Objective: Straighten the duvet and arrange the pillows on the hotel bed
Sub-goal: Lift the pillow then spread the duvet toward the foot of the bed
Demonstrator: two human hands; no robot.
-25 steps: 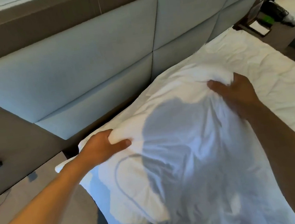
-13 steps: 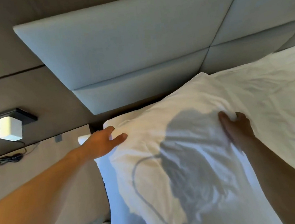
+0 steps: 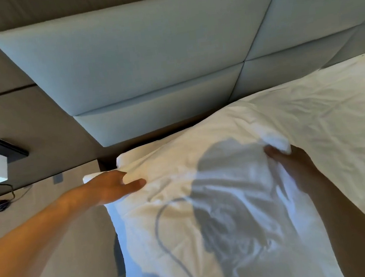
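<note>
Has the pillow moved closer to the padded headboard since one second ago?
Cannot tell. The camera itself turned. The pillow lies just below the headboard in every picture, gripped by the left hand and the right hand.

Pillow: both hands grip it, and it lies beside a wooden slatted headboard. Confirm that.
Not quite. The head view shows the left hand and right hand gripping the pillow, but the headboard is made of padded upholstered panels, not wooden slats.
</note>
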